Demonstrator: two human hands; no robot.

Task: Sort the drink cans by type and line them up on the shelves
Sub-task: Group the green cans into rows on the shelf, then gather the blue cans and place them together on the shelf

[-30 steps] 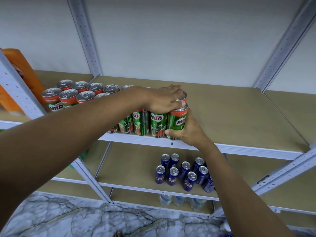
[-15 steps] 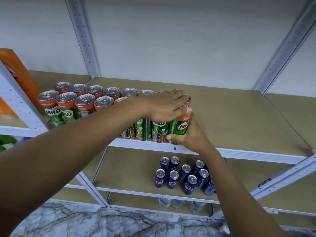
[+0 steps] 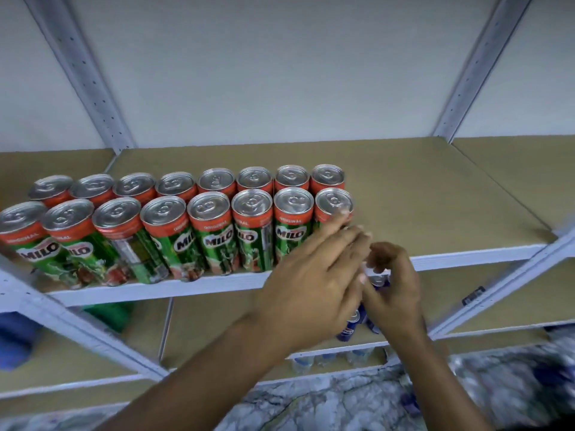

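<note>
Two rows of green and red Milo cans (image 3: 214, 213) stand upright along the front left of the upper shelf (image 3: 435, 213). The rightmost front can (image 3: 333, 202) ends the row. My left hand (image 3: 311, 275) hovers in front of that can with fingers stretched out, the tips just at its side, holding nothing. My right hand (image 3: 395, 287) is below and right of it, at the shelf's front edge, fingers loosely curled and empty. Blue cans (image 3: 350, 328) on the shelf below are mostly hidden behind both hands.
Grey perforated uprights (image 3: 87, 76) frame the shelf bay. Clear water bottles (image 3: 329, 360) stand on the lowest shelf. A green object (image 3: 109, 315) and a blue one (image 3: 15, 337) lie in the left bay. The floor (image 3: 311, 399) is marbled.
My right hand has let go of the rightmost Milo can and dropped below the shelf edge. My left hand has come off the can tops and pulled back. The view has shifted right and closer.
</note>
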